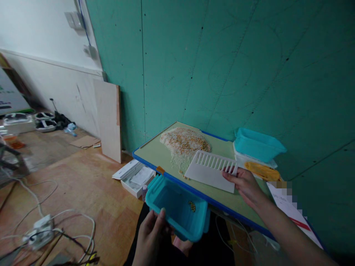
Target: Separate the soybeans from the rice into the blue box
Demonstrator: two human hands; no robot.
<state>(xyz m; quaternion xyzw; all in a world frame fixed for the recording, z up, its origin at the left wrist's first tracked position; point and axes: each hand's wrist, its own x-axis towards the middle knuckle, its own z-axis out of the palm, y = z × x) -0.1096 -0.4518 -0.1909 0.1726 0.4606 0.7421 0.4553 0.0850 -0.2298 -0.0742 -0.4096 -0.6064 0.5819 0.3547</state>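
My left hand (153,229) grips the near rim of a teal plastic container (172,208), thumb on top, the other fingers largely hidden below. The container is tilted just off the table's front edge, and a small cluster of yellowish beans (192,206) lies inside it. In my right hand (244,184) is a white slotted plastic scraper (209,175), held by its right end with its slots facing the wall. Its left corner is close to a spread pile of pale grains mixed with orange-yellow kernels (184,142) on the table (222,142).
At the table's back right stands another teal container (256,145), with a folded yellow cloth (262,170) in front. A printed sheet (288,207) lies at the right. Below the table's left end is an open white box (135,179). Cables and a power strip (41,229) cover the floor at left.
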